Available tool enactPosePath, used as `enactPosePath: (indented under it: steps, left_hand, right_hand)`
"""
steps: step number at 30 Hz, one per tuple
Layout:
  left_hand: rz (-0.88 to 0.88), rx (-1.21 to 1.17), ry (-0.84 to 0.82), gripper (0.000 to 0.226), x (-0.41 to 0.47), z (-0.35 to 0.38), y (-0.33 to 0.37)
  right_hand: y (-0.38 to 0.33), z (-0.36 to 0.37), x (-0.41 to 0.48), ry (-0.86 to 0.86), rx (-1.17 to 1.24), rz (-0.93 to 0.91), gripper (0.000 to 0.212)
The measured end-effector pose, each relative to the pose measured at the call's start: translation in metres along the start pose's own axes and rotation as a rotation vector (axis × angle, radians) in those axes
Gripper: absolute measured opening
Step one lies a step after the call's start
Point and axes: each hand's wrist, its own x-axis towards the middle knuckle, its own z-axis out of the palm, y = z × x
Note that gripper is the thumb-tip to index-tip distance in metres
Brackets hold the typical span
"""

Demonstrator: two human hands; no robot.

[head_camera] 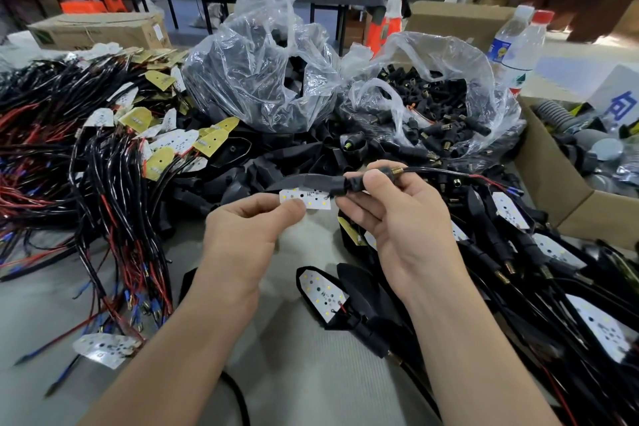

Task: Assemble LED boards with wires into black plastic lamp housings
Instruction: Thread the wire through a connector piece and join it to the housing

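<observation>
Tabletop (311, 373); left hand (242, 235) tight on 1 LED board (320, 199), right hand (404, 225) on 1 housing (311, 180)

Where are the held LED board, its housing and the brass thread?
LED board (315, 199): head view, on its white face with the LEDs.
Housing (307, 181): head view, on the curved black shell above the board.
Brass thread (399, 170): head view, on the threaded tip.

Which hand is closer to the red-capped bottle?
Right. The right hand sits below and left of the red-capped bottle, gripping the lamp stem; the left hand is farther left, pinching the LED board.
</observation>
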Motion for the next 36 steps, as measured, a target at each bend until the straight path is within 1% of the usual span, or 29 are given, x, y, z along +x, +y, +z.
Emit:
enactPosePath:
  steps: [5,8,10,13,15,17,19,20,22,24,27,29,31,33,36]
  left_hand:
    - [0.107,0.017,0.110,0.015,0.0014,0.0009,-0.0005]
    - [0.210,0.066,0.116,0.022,0.0028,0.0011,-0.0018]
    - [0.335,0.161,0.077,0.026,0.0025,-0.0002,-0.0006]
    - [0.520,0.320,0.020,0.011,0.0012,-0.0039,-0.0004]
    - [0.576,0.311,0.003,0.010,0.0013,-0.0044,-0.0031]
    - [0.550,0.226,-0.035,0.011,0.0018,-0.0031,-0.0034]
    - [0.466,0.155,-0.067,0.011,0.0022,-0.0015,-0.0023]
    - [0.424,0.146,-0.056,0.009,0.0020,-0.0011,-0.0018]
    - [0.355,0.154,-0.003,0.008,0.0010,-0.0008,-0.0021]
    - [0.287,0.082,0.025,0.011,0.0018,-0.0008,-0.0026]
    - [0.209,0.004,0.034,0.014,0.0048,-0.0013,-0.0010]
    - [0.199,-0.021,0.013,0.011,0.0035,-0.0025,0.0016]
    - [0.228,-0.016,0.009,0.013,0.0021,-0.0034,0.0031]
    - [0.283,0.007,0.035,0.010,0.0027,-0.0031,0.0035]
    - [0.360,0.028,0.069,0.015,0.0020,-0.0025,0.0026]
  right_hand:
    - [-0.0010,0.0010,-0.0011,0.027,0.013,0.026,0.009]
    - [-0.0009,0.0023,-0.0014,0.079,0.017,0.037,0.008]
    - [-0.0005,0.0023,-0.0013,0.115,0.012,0.040,0.009]
    - [-0.0005,0.0016,-0.0016,0.159,0.009,0.043,0.012]
    - [-0.0006,0.0015,-0.0021,0.176,0.004,0.049,0.014]
    - [-0.0010,0.0018,-0.0029,0.183,-0.003,0.048,0.016]
    - [-0.0011,0.0020,-0.0034,0.190,-0.018,0.043,0.016]
    - [-0.0012,0.0023,-0.0039,0.185,-0.019,0.043,0.015]
    - [-0.0021,0.0037,-0.0049,0.119,-0.011,0.054,0.010]
    - [-0.0031,0.0046,-0.0060,0.009,0.011,0.075,0.009]
    - [-0.0024,0.0047,-0.0072,-0.091,-0.014,0.094,0.025]
    - [-0.0016,0.0048,-0.0069,-0.088,-0.010,0.089,0.026]
    - [-0.0018,0.0045,-0.0059,-0.051,0.028,0.092,0.023]
    - [-0.0012,0.0044,-0.0055,-0.021,0.041,0.088,0.020]
    - [0.0012,0.0074,-0.0066,0.014,0.053,0.068,0.019]
